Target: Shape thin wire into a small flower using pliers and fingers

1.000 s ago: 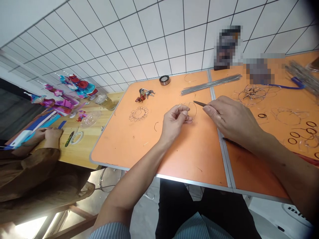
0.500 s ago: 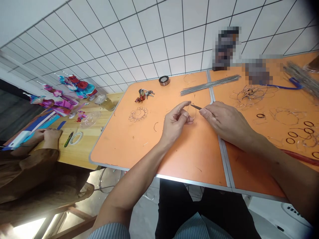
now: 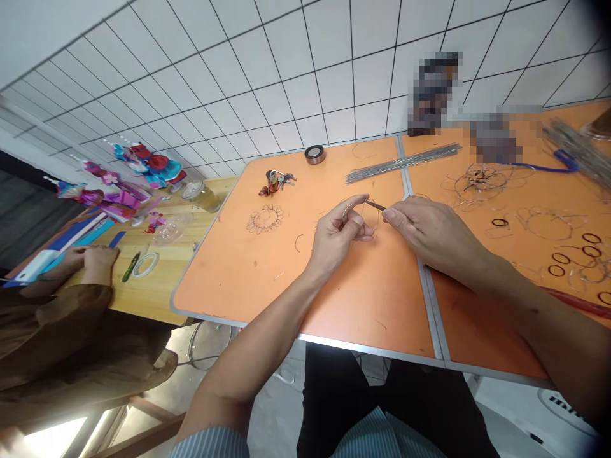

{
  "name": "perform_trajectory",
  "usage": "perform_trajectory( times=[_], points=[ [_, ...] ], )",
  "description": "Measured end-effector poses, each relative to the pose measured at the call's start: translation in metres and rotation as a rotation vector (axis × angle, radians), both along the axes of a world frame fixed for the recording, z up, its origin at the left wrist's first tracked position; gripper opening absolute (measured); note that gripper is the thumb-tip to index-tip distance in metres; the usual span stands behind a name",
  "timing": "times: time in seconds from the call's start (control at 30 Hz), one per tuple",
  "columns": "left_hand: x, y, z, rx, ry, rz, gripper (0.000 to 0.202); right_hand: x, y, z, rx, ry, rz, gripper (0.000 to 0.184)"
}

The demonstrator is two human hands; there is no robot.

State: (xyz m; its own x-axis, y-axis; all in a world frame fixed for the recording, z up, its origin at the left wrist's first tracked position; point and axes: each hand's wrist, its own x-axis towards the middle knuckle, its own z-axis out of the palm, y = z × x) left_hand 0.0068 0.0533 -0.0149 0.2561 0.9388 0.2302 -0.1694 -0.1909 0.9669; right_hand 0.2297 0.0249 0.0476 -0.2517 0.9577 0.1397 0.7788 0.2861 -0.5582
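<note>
My left hand (image 3: pixel 335 236) is closed on a thin wire loop (image 3: pixel 379 220), pinching it between thumb and fingers above the orange table. My right hand (image 3: pixel 422 224) grips a dark, narrow-tipped tool (image 3: pixel 375 205); my palm hides its handle, so I cannot tell its exact kind. The tool's tip meets the wire beside my left index fingertip. To the left of my hands, a flower-shaped wire ring (image 3: pixel 265 219) lies flat, with a short curved piece of wire (image 3: pixel 298 243) nearer to me.
Behind my hands lie a bundle of straight wires (image 3: pixel 403 163), a tape roll (image 3: pixel 314 154) and keys (image 3: pixel 278 182). Wire coils (image 3: pixel 480 181) and dark rings (image 3: pixel 560 259) are on the right. At the left, another person's hands (image 3: pixel 98 256) rest over a wooden table (image 3: pixel 157 294).
The wire loop has shifted very slightly to the right in my fingers. Both my hands stay almost where they were, with the tool's tip still at the wire.
</note>
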Motion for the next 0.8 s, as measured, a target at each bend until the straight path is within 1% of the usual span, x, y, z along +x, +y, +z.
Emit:
perform_trajectory(
  times=[0.27,0.57,0.8],
  points=[
    [0.0006,-0.0005,0.0018,-0.004,-0.03,-0.012,0.043,0.0009,0.0004,-0.0013,0.001,-0.011,-0.004,0.047],
    [0.0011,0.0006,0.0025,-0.023,-0.038,-0.035,0.043,-0.0001,-0.0019,0.002,-0.019,-0.022,-0.017,0.047],
    [0.0009,-0.0004,0.0027,0.001,-0.003,-0.03,0.045,-0.0003,-0.0015,0.0019,-0.011,-0.012,-0.007,0.046]
  ],
)
